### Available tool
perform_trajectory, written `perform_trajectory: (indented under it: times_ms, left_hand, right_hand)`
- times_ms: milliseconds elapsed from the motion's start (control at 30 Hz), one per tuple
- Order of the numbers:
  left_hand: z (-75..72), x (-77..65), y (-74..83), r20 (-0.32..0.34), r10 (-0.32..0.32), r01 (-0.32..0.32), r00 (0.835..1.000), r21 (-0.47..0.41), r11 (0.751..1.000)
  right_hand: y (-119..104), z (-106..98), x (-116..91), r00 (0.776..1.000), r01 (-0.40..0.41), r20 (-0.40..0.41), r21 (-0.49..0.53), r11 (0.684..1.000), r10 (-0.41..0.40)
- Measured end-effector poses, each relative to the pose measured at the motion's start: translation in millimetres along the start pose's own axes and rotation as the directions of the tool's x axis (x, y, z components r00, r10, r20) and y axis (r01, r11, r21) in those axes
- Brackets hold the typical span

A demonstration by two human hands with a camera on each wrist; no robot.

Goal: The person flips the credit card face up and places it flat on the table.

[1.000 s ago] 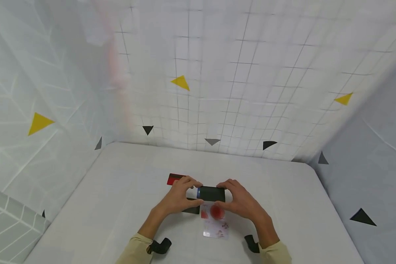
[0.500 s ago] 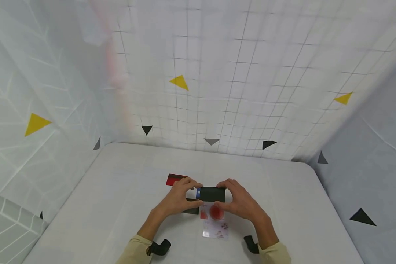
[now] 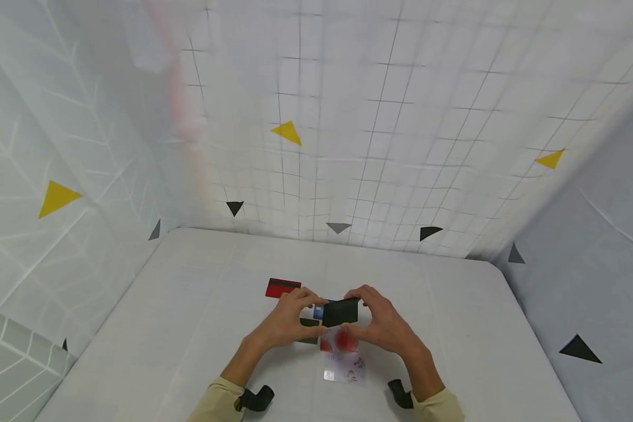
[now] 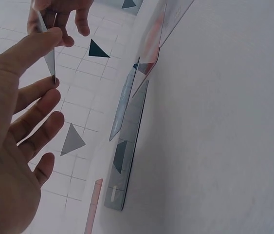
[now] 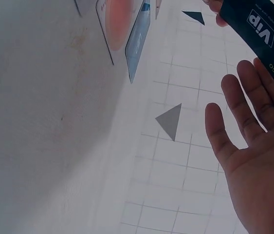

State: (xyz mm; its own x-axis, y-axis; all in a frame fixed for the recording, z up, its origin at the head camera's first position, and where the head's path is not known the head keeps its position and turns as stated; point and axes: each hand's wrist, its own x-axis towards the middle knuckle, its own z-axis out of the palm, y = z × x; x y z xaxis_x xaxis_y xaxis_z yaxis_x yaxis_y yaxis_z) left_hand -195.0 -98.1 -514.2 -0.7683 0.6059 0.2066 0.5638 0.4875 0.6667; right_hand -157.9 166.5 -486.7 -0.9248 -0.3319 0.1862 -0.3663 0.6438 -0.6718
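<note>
Both hands hold a dark green VIP card [image 3: 340,312] above the table, one at each end. My left hand [image 3: 283,319] has its thumb and index finger at the card's left end; its other fingers spread loosely in the left wrist view. My right hand [image 3: 386,319] grips the right end by thumb and index finger. Printed "VIP" and "LOGO" show on the card [image 5: 261,34] in the right wrist view. Below lie a blue card [image 3: 318,312], mostly covered, and a red-patterned card [image 3: 345,340]. A dark card [image 3: 309,332] is partly hidden by my left hand.
A red card [image 3: 283,288] with a dark stripe lies beyond my left hand. Nearer me is a pale card [image 3: 344,367] with small flowers. White table [image 3: 453,328] surrounds the cards, with a gridded sheet wall [image 3: 369,146] at its far edge.
The VIP card has tilted, and its left end has shifted right, so more of the blue card shows. My left hand has moved slightly right, uncovering more of the red card.
</note>
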Motion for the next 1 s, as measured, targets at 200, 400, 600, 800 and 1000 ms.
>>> perform_trajectory:
  times_ms: [200, 400, 600, 800, 1000]
  left_hand:
    - [1.7, 1.6, 0.1, 0.01, 0.014, -0.014, 1.0, -0.003, 1.0]
    - [5.9, 2.4, 1.1, 0.057, -0.006, 0.005, 0.998, 0.017, 1.0]
    - [9.2, 2.0, 3.6, 0.072, 0.017, -0.021, 0.997, 0.057, 0.998]
    - [10.8, 1.8, 5.5, 0.066, 0.026, -0.031, 0.997, 0.068, 0.997]
    - [9.9, 2.7, 7.3, 0.065, 0.018, -0.023, 0.998, 0.071, 0.997]
  right_hand:
    - [-2.1, 1.5, 2.0, 1.0, 0.025, 0.002, 0.047, 0.999, -0.025]
    - [-2.4, 8.1, 3.5, 0.999, 0.035, 0.017, 0.089, 0.995, -0.037]
    - [-7.1, 14.0, 5.8, 0.996, 0.07, 0.051, 0.145, 0.987, -0.078]
    - [-8.4, 15.8, 4.6, 0.996, 0.051, 0.064, 0.193, 0.98, -0.064]
    - [-7.5, 16.6, 5.4, 0.991, 0.102, 0.059, 0.233, 0.967, -0.119]
